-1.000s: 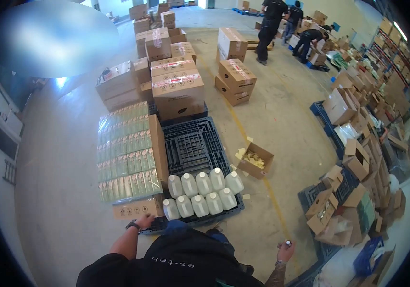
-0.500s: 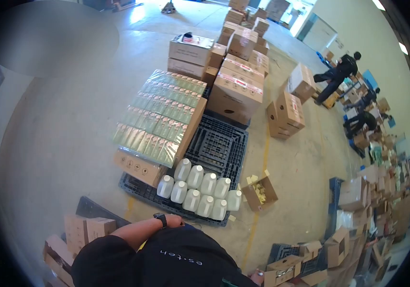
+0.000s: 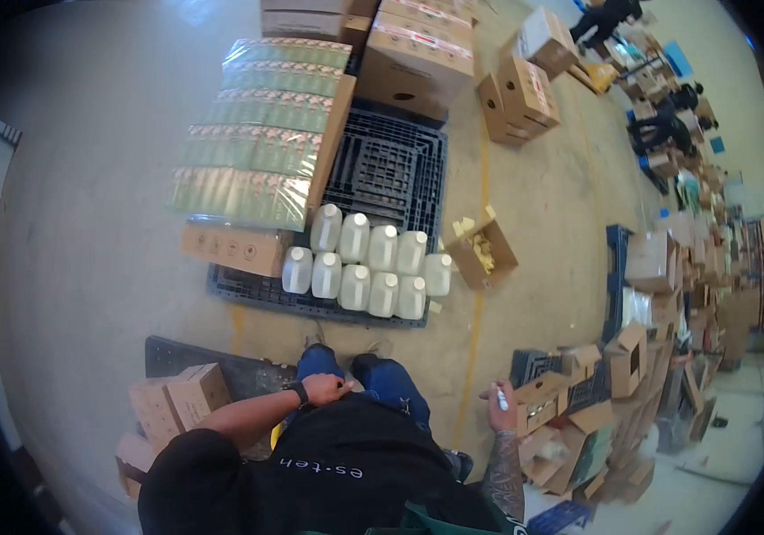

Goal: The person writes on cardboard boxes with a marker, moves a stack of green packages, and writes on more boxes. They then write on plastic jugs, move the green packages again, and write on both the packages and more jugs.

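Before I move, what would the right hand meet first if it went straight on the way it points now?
Probably the open carton with yellow pieces inside, beyond a stretch of floor. Depth is unclear, though: the right hand looks higher and might pass over it.

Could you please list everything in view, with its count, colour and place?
Jugs: ten, whitish, on the large pallet
Large pallet: one, dark, centre
Film-wrapped packs: many, green, above a brown carton, upper left
Scrap box: one, brown with yellow scraps, floor right of the large pallet
Closed cartons: several, brown, top centre
Lower-left cartons: at least two, brown
Open cartons: several, brown, right
Crate: one, blue, bottom right
Co-workers: at least two, dark clothes, upper right
Pen-like item: one, white, in the right hand
Shirt: one, black, bottom centre
Left hand: one, black wristband, at the waist
Right hand: one, bare, right of the body
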`<state>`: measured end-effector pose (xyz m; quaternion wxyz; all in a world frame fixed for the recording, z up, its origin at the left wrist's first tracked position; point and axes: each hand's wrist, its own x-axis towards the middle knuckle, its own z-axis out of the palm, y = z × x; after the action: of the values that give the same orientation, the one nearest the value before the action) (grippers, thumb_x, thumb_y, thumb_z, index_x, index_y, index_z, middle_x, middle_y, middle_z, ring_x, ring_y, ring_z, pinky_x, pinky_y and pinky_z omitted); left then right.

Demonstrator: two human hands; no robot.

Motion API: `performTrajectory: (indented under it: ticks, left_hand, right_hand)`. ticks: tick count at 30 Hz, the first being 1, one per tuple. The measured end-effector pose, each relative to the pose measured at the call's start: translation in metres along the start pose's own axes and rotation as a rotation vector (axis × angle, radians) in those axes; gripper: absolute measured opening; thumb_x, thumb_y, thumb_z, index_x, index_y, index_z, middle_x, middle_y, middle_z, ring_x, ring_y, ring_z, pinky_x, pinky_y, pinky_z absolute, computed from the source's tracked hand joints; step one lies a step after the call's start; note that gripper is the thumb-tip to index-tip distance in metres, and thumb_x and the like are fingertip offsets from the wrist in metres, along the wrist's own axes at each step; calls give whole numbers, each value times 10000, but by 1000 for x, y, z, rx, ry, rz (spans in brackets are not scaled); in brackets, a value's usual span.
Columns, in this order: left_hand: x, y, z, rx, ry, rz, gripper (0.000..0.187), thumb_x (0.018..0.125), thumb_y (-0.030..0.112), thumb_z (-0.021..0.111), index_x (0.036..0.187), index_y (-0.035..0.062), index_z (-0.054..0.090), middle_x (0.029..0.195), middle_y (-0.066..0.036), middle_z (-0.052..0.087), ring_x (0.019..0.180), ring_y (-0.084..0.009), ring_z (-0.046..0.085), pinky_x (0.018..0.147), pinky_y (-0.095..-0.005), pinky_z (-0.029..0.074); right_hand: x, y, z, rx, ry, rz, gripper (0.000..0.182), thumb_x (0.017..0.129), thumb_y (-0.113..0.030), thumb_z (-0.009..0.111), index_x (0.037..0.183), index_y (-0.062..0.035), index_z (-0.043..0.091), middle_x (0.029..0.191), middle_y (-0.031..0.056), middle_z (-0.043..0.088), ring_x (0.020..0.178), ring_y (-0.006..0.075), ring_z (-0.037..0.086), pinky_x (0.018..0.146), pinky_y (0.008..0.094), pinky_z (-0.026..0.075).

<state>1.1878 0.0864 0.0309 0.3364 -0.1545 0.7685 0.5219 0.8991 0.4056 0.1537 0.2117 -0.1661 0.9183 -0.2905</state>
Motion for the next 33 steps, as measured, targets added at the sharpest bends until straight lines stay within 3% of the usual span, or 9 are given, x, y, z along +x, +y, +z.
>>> performTrajectory:
  ticks: [9,11,15,21,24,25,27,30,33]
  left_hand:
    - [52,113,54,144,-28,-48,527,993,533,428,1084,94,707,1066,-218,697,1031,-410,647,886,-503,505]
    - [102,140,113,87,153,249,523,985,520,442,1032,69,702,1025,-210,704,987,-408,658,846,-501,518]
    - [177,213,221,305,-299,283,588,993,536,432,963,16,706,992,-206,706,947,-406,658,820,-509,515]
    - [153,247,250,-289,-796,333,527,1031,471,455,946,-19,632,805,-145,647,736,-260,601,752,-400,488]
    - [172,247,227,-344,-368,79,431,1044,394,484,950,-11,600,765,-101,581,726,-169,519,746,-341,468]
    - [190,259,206,-326,-295,-171,369,1043,340,503,961,-3,612,798,-81,599,779,-141,541,755,-322,471]
    - [238,203,207,-406,44,28,328,1041,312,512,980,7,617,811,-56,604,792,-125,547,744,-315,475]
    - [328,152,152,-313,233,-176,283,1042,282,515,988,24,618,802,-24,577,761,-100,504,705,-285,443]
    - [417,107,100,-82,650,82,276,1041,259,516,976,7,609,801,-38,572,748,-125,493,671,-304,410]
  right_hand:
    - [-1,104,-27,47,-145,71,277,1021,-284,515,1096,-20,556,822,100,708,773,193,708,726,321,540]
    - [15,135,-37,102,-137,77,280,1023,-287,516,1106,-23,555,842,97,697,777,181,695,718,320,533]
    - [61,195,-50,109,-51,-13,274,993,-280,571,1113,-33,554,880,155,688,805,251,692,716,372,525]
    - [135,260,-5,472,33,3,224,934,-216,680,1046,-30,628,875,58,690,801,144,657,719,289,516]
    - [177,301,51,680,55,44,217,937,-218,680,1028,-26,634,831,12,664,752,97,627,683,250,504]
    - [193,313,71,735,64,54,217,940,-222,678,1018,-23,635,817,6,655,735,89,618,671,242,501]
    - [217,335,110,988,34,178,214,943,-221,673,1007,-21,632,805,21,656,714,88,618,647,241,502]
    - [259,370,173,1315,-12,294,217,946,-228,664,1001,-21,626,795,43,660,691,98,627,620,244,509]
    - [305,400,226,1498,-100,302,192,978,-225,615,1036,-42,616,805,34,648,705,114,628,641,253,519]
